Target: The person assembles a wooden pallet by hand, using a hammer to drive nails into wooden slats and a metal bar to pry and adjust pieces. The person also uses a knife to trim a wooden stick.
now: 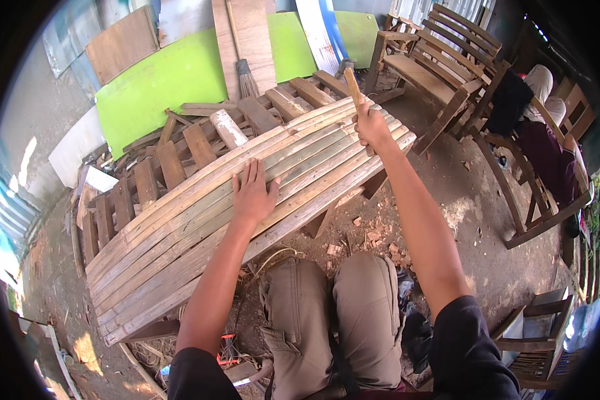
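Note:
A low slatted bench top (180,240) of long, weathered wooden strips slants across the space before my knees. My left hand (255,197) lies flat on the strips near the middle, palm down, with the fingers stretched out and the thumb apart. At the far right end of the bench, my right hand (372,128) is closed round the wooden handle of a hammer (353,87). It is raised over the strips, its handle pointing up and its grey head partly in view at the top.
Short boards (197,143) stick out along the bench's far side. A broom (243,67) leans by green panels (173,83). To the right stand a wooden armchair (430,63) and a seated person (540,113). Broken brick bits (373,237) litter the dirt floor.

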Action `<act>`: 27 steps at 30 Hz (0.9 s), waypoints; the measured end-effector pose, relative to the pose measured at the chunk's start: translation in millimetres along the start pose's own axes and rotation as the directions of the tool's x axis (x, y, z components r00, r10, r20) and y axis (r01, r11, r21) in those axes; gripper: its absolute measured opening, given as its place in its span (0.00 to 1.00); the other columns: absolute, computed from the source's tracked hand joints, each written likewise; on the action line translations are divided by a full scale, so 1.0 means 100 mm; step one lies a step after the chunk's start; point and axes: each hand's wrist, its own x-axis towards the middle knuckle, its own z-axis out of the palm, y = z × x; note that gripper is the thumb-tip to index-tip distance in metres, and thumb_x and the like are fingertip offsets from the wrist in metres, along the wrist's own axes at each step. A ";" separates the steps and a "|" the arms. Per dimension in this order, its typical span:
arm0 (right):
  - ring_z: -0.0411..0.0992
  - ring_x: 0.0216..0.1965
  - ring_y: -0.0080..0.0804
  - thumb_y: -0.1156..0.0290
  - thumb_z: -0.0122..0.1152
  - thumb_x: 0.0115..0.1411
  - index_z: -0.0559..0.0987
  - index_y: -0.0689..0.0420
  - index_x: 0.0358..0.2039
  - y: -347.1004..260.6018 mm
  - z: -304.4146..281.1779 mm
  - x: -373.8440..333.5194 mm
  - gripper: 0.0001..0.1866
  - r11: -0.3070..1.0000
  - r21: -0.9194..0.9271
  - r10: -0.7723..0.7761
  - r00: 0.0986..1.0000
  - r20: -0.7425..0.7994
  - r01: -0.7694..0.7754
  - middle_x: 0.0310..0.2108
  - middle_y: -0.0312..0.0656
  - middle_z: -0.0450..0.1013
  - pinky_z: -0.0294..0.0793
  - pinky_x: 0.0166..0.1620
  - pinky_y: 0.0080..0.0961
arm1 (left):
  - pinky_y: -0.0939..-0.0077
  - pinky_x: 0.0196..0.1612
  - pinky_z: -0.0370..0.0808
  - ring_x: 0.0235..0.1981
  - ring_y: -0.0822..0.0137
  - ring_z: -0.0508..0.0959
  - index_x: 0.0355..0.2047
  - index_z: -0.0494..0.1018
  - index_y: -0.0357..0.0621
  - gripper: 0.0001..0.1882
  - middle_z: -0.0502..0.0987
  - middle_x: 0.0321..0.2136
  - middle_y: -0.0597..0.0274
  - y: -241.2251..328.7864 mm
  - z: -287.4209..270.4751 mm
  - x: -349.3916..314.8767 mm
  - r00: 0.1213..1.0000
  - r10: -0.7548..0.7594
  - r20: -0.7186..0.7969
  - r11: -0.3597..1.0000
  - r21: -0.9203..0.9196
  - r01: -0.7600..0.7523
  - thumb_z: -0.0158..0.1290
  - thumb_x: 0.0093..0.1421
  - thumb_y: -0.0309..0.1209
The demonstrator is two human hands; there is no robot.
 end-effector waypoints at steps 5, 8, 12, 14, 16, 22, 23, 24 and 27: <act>0.76 0.28 0.56 0.42 0.36 0.74 0.79 0.69 0.30 0.89 -0.33 -0.94 0.40 0.984 -0.065 0.166 0.986 -0.020 -0.167 0.22 0.57 0.74 0.76 0.37 0.48 | 0.53 0.75 0.45 0.74 0.56 0.56 0.71 0.58 0.36 0.37 0.59 0.71 0.46 0.30 -0.02 -0.32 0.996 0.024 0.086 0.979 -0.204 -0.006 0.43 0.72 0.51; 0.70 0.25 0.27 0.46 0.44 0.75 0.76 0.64 0.32 1.43 -0.40 -1.91 0.31 0.991 0.125 0.076 0.980 -0.185 -0.053 0.20 0.38 0.69 0.70 0.31 0.31 | 0.58 0.66 0.64 0.59 0.61 0.73 0.64 0.67 0.34 0.30 0.75 0.57 0.49 0.72 -0.16 -0.54 0.979 0.099 0.178 0.722 -0.690 0.052 0.50 0.71 0.44; 0.69 0.22 0.38 0.53 0.45 0.76 0.74 0.63 0.32 2.73 -0.52 -3.65 0.26 0.998 -0.020 0.044 0.898 -0.437 -0.058 0.20 0.45 0.70 0.68 0.29 0.38 | 0.75 0.42 0.77 0.34 0.76 0.77 0.53 0.77 0.36 0.19 0.82 0.35 0.63 1.62 -0.40 -1.01 0.880 0.250 0.405 0.598 -0.779 0.189 0.54 0.70 0.37; 0.70 0.21 0.46 0.54 0.50 0.74 0.73 0.64 0.31 3.09 -0.58 -4.54 0.24 0.944 -0.100 0.226 0.837 -0.498 -0.314 0.20 0.51 0.72 0.67 0.28 0.45 | 0.81 0.32 0.77 0.24 0.82 0.72 0.47 0.81 0.38 0.14 0.80 0.26 0.68 1.99 -0.26 -1.25 0.844 0.386 0.372 0.616 -0.785 0.064 0.56 0.69 0.36; 0.76 0.26 0.60 0.54 0.54 0.72 0.75 0.64 0.35 3.48 -0.64 -5.23 0.22 0.823 -0.155 0.411 0.761 -0.501 -0.547 0.20 0.56 0.73 0.72 0.30 0.45 | 0.81 0.24 0.66 0.19 0.84 0.65 0.45 0.80 0.37 0.10 0.77 0.21 0.70 2.18 0.06 -1.36 0.776 0.502 0.382 0.621 -0.784 -0.016 0.53 0.68 0.27; 0.77 0.36 0.66 0.56 0.54 0.71 0.72 0.66 0.39 4.03 -0.61 -5.43 0.21 0.652 -0.046 0.542 0.508 -0.670 -0.757 0.31 0.64 0.77 0.73 0.37 0.53 | 0.66 0.38 0.76 0.30 0.59 0.79 0.47 0.78 0.35 0.13 0.80 0.27 0.52 2.53 0.59 -1.73 0.553 0.740 0.383 0.668 -0.515 -0.537 0.54 0.65 0.27; 0.77 0.38 0.68 0.56 0.54 0.71 0.72 0.67 0.40 4.11 -0.59 -5.35 0.21 0.593 0.006 0.621 0.452 -0.640 -0.805 0.33 0.66 0.76 0.73 0.40 0.55 | 0.62 0.41 0.77 0.34 0.52 0.82 0.47 0.78 0.34 0.13 0.81 0.30 0.47 2.53 0.65 -1.75 0.493 0.811 0.314 0.584 -0.472 -0.661 0.55 0.65 0.28; 0.76 0.41 0.69 0.57 0.54 0.71 0.71 0.68 0.41 4.22 -0.57 -5.30 0.21 0.524 0.053 0.694 0.390 -0.605 -0.850 0.36 0.68 0.76 0.73 0.42 0.57 | 0.60 0.44 0.77 0.37 0.49 0.81 0.47 0.78 0.34 0.14 0.81 0.33 0.45 2.56 0.64 -1.78 0.484 0.785 0.387 0.619 -0.500 -0.605 0.55 0.64 0.28; 0.76 0.46 0.64 0.60 0.59 0.68 0.73 0.66 0.44 4.59 -0.45 -5.32 0.18 0.352 -0.013 0.725 0.281 -0.629 -0.936 0.45 0.63 0.75 0.74 0.47 0.53 | 0.58 0.47 0.77 0.42 0.44 0.82 0.49 0.78 0.35 0.15 0.82 0.40 0.40 2.67 0.61 -1.75 0.421 0.732 0.535 0.676 -0.494 -0.547 0.55 0.64 0.29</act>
